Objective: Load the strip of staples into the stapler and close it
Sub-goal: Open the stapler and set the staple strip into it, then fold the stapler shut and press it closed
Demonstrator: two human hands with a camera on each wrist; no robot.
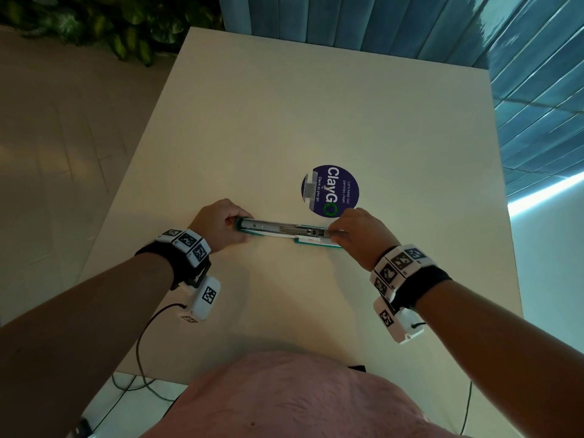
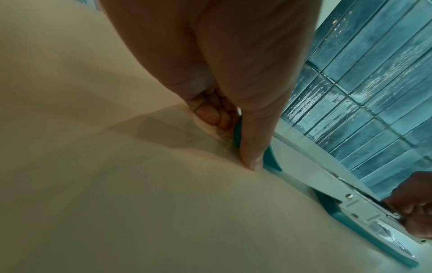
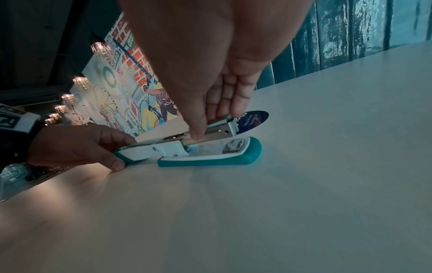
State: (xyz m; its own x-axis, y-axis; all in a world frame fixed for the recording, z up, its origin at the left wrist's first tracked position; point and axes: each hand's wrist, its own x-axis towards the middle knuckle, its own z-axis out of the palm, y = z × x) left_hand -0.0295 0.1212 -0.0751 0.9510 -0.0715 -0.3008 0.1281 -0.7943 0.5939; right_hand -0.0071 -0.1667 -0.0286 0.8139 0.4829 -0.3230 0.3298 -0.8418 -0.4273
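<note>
**Stapler laid open flat, a hand at each end**

Nearest me, my pink shirt [image 1: 303, 396] filled the bottom of the head view, and my two forearms reached out over the pale table [image 1: 284, 121], each wrist wrapped in a black strap with white marker blocks.

The stapler [image 1: 286, 233] was the thing everything else sat around — teal and white, opened out flat and lying crosswise on the table in front of me. At its left end my left hand [image 1: 221, 224] held the swung-back top cover, fingers curled over the far side and thumb pressed low on the near edge, the thumb tip down at the table surface. At its right end my right hand [image 1: 357, 237] was closed on the metal staple rail [image 3: 210, 134], thumb on the near side and fingers wrapped over the top of the front end. Under that rail the teal base [image 3: 210, 159] rested flat on the table, its white inner face showing.

Whether the staple strip sat in the rail I could not tell — my fingers covered that part.

Just beyond the stapler's right end lay a round dark blue sticker [image 1: 330, 191] reading "ClayGo". Farther past the stapler, at the table's far edge, stood a wall of blue-green tiles [image 1: 474, 33], with leafy green plants [image 1: 110, 23] off to its left.
</note>
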